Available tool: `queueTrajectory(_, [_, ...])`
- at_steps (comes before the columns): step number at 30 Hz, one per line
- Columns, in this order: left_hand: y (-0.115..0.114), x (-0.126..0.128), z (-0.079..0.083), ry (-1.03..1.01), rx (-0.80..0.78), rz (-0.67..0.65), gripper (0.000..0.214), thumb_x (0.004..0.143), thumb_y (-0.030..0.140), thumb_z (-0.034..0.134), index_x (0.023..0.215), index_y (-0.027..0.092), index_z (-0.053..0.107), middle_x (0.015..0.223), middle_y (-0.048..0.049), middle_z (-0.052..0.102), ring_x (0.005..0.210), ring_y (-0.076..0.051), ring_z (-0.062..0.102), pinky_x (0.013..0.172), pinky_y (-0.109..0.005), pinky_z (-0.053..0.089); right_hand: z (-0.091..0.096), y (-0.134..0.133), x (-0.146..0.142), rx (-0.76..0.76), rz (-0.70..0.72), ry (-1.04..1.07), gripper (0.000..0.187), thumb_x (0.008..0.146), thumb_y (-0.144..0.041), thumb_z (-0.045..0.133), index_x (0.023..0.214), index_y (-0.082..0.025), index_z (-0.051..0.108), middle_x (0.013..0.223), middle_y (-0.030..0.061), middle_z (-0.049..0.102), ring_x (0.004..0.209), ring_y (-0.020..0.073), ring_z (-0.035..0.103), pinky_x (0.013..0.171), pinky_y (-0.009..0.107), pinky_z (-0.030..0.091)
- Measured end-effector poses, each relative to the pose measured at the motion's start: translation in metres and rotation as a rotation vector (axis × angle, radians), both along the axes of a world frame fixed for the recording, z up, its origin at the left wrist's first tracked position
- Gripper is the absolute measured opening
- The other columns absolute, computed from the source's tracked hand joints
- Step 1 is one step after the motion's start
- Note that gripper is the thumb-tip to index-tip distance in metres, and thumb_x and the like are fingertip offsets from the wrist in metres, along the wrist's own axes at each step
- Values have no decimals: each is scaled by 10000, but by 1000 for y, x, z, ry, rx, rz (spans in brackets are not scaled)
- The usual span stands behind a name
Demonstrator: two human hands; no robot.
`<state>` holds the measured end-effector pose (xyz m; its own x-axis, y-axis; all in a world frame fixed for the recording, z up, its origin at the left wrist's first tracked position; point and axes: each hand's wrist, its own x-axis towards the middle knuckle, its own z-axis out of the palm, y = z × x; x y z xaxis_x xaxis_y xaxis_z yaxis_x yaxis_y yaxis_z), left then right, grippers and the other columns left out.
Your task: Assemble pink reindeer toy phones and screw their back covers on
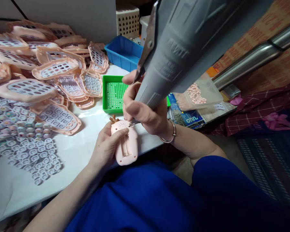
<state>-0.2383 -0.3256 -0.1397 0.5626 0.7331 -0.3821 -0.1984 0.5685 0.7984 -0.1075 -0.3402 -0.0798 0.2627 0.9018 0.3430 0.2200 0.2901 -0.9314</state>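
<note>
At far left, translucent button keypads (44, 158) lie overlapping on the desk (79, 148). Beside and behind them, peach shell halves (58, 67) are heaped, many with keypads fitted; none of these is seen closed. The left hand (106, 143) grips a toy handset (132, 145) by its side, thumb across its back, at the desk's near edge. A green basket (112, 110) and a blue bin (122, 58) stand beyond. The right hand (148, 116) is closed around a grey electric screwdriver (164, 67), its bit at the handset's upper right corner. To the right, a clear tray (211, 91) holds small pink pieces (195, 94).

Progress, as judged: the back is on and fastening is under way; the battery bay is uncovered. Whether the 2 lower holes contain screws cannot be told. The handset's front is hidden, the bit tip is indistinct, and the screwdriver's top is cut off.
</note>
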Motion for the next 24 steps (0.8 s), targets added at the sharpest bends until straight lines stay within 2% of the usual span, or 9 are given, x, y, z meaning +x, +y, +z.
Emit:
queueTrajectory(3, [-1,0,1,22,2,8,371,612,263,801,909,159,604,737,7,646,634,-153,605,638,-265,491,-6,1,0,92,141,102,241,760,-373,738,836,-266,536,585,-71,505,451,104,497,423,259,453])
queueTrajectory(7, [-1,0,1,40,2,15,395,590,270,812,908,151,610,731,3,651,635,-158,610,637,-269,498,-12,3,0,111,170,151,246,754,-328,731,716,-248,501,588,-64,511,448,96,482,416,259,429])
queueTrajectory(10, [0,2,3,33,4,3,407,600,267,820,929,147,611,753,1,663,636,-145,611,634,-252,501,-6,4,4,87,225,180,254,744,-361,745,762,-250,517,578,-70,516,449,99,486,416,261,419])
queueTrajectory(13, [0,4,6,30,-31,-43,433,622,278,833,970,161,604,784,3,673,661,-145,628,654,-252,517,6,6,15,156,276,168,240,791,-360,707,952,-279,548,606,-93,523,450,91,493,435,248,435])
queueTrajectory(15, [-1,5,9,39,-68,-78,457,629,285,841,1002,172,603,810,-2,682,679,-155,642,668,-268,531,13,9,26,326,203,149,303,810,-347,698,1058,-302,530,623,-109,533,451,81,502,446,232,442])
queueTrajectory(18, [-3,7,10,37,-117,-111,451,643,278,835,1026,179,618,827,-11,690,701,-166,655,682,-277,539,11,18,46,491,-46,91,341,781,-354,725,1049,-278,528,564,-122,512,420,72,491,424,216,409])
queueTrajectory(21, [-4,7,10,13,-156,-141,459,642,249,833,1047,175,630,877,-33,709,769,-180,668,722,-278,541,-1,25,62,364,-236,40,410,749,-481,733,1022,-264,516,532,-114,470,416,90,464,446,252,437])
queueTrajectory(24, [-4,6,11,26,-195,-146,462,644,238,839,1053,178,633,913,-49,722,806,-195,675,750,-291,544,-13,27,71,198,-303,9,470,761,-576,685,1066,-271,499,574,-92,474,461,117,476,514,304,491])
